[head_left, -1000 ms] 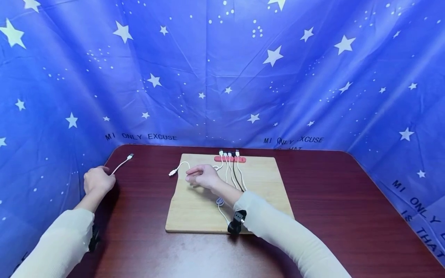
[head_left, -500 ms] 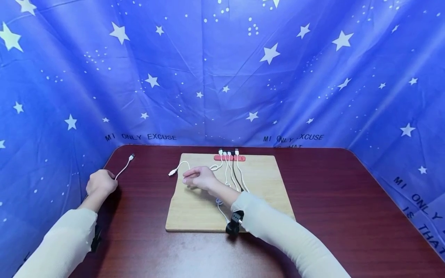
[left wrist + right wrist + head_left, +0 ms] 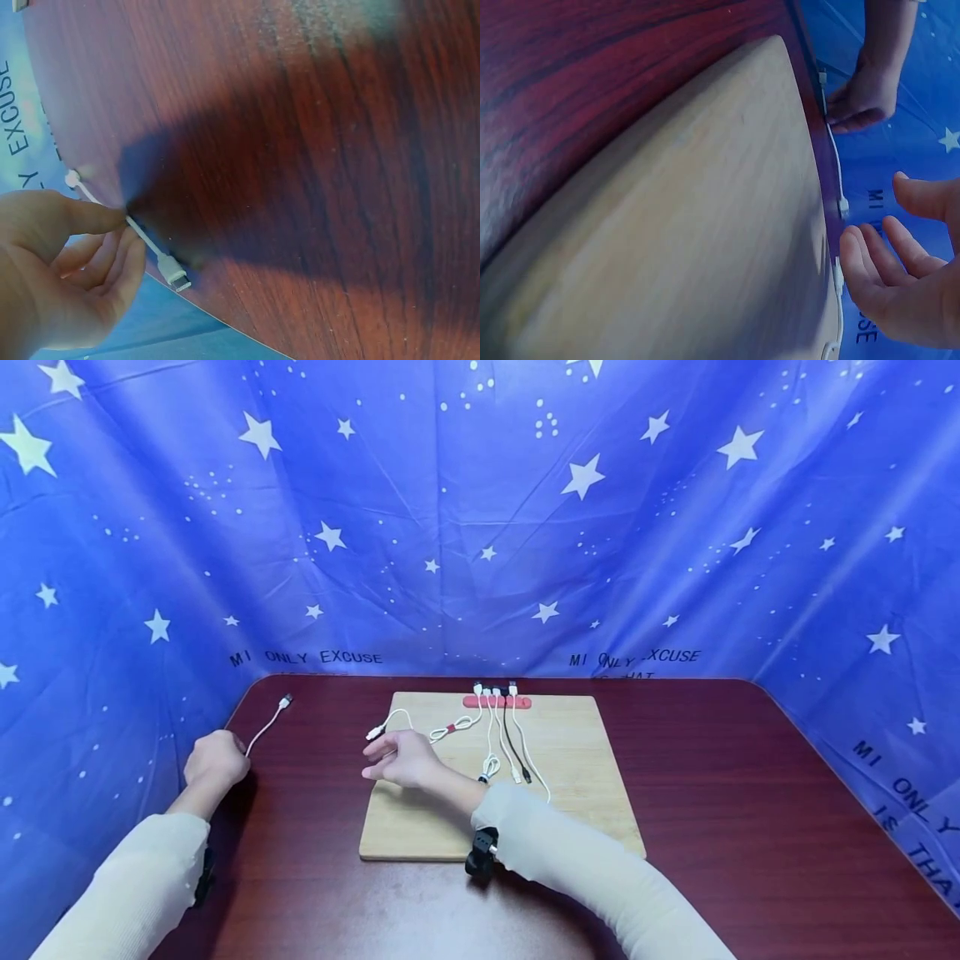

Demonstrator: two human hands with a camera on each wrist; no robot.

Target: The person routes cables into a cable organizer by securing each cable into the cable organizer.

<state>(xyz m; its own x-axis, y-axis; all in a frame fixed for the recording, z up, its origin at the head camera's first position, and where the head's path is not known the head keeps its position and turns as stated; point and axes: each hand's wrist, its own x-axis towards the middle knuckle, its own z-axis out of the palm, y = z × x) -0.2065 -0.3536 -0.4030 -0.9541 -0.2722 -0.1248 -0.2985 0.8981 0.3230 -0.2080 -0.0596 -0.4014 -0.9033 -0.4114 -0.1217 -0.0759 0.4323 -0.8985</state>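
Observation:
At the table's left edge my left hand pinches a short white USB cable. In the left wrist view thumb and finger grip the cable mid-length, a plug sticking out at each side. My right hand hovers over the left side of a wooden board, fingers apart and holding nothing. Just beyond its fingertips lies the plug of a white cable, overhanging the board's left edge. A red cable holder at the board's far edge bears several white cables and one black cable.
The dark red wooden table extends to both sides of the board. One white cable is looped and tied with a red band. A blue star-patterned curtain encloses the table's back and sides.
My right hand has moved left and slightly nearer me, uncovering the banded loop and the lower cable ends. The left hand has barely shifted and still pinches the short cable.

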